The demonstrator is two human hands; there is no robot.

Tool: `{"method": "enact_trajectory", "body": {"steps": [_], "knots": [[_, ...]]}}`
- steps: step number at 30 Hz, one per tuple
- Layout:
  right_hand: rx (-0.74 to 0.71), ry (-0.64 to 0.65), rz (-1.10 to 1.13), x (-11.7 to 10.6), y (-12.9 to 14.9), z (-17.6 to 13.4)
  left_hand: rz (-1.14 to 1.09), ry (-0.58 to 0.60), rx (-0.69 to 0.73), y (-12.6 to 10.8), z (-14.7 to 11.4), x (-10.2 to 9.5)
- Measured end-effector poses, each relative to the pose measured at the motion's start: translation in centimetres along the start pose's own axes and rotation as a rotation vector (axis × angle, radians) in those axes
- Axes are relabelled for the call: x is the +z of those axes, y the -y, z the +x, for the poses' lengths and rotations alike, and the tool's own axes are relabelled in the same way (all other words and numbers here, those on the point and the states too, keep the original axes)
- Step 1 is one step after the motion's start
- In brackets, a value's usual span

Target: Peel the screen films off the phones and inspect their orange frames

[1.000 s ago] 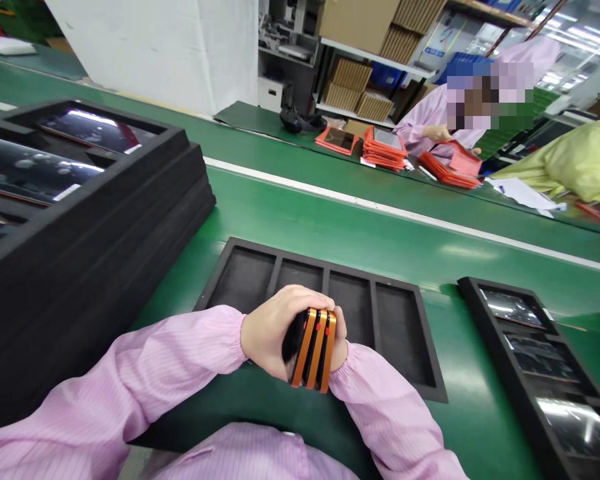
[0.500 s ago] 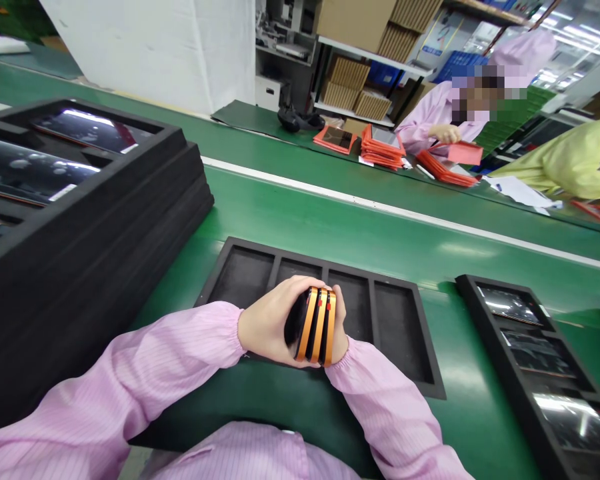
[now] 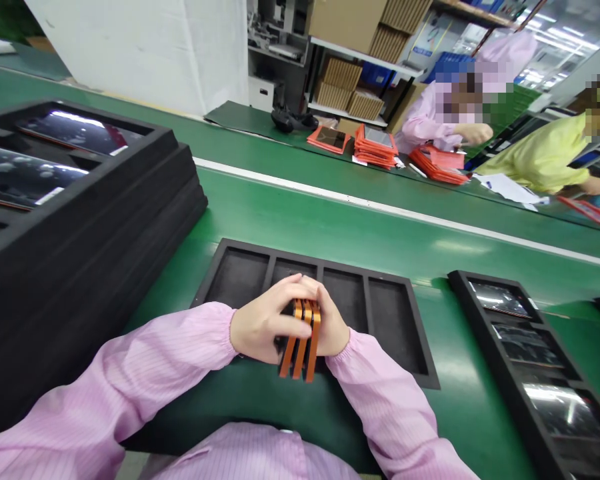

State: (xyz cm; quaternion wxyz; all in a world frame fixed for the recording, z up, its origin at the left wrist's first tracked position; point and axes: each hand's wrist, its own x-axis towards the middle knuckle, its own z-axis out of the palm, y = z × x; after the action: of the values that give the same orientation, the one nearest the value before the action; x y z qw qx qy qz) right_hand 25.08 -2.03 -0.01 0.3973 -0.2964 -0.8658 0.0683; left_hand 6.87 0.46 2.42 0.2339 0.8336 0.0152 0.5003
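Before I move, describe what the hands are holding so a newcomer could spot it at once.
Find the divided black tray mid-frame on the green bench. Over its near edge, the left hand and right hand hold three slim slabs side by side. Unlike the glossy devices lying flat in the tray at right, these show bold orange edges.

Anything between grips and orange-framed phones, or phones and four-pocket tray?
Nothing visible. The left grip holds the orange-framed phones directly, thumb across their edges; the right grip touches their other side. No object shows between them and the four-pocket tray, though the grips partly hide it.
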Motion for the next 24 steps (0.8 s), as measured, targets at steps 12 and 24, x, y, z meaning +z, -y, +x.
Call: {"method": "enact_trajectory", "body": {"steps": [12, 24], "knots": [[-0.178, -0.080, -0.274, -2.6, -1.4, 0.5, -0.338, 0.045, -0.111, 0.7, -2.2, 2.1], [-0.292, 0.024, -0.415, -2.3, -1.8, -0.1, -0.952, 0.055, -1.154, 1.9, -1.4, 0.6]]}}
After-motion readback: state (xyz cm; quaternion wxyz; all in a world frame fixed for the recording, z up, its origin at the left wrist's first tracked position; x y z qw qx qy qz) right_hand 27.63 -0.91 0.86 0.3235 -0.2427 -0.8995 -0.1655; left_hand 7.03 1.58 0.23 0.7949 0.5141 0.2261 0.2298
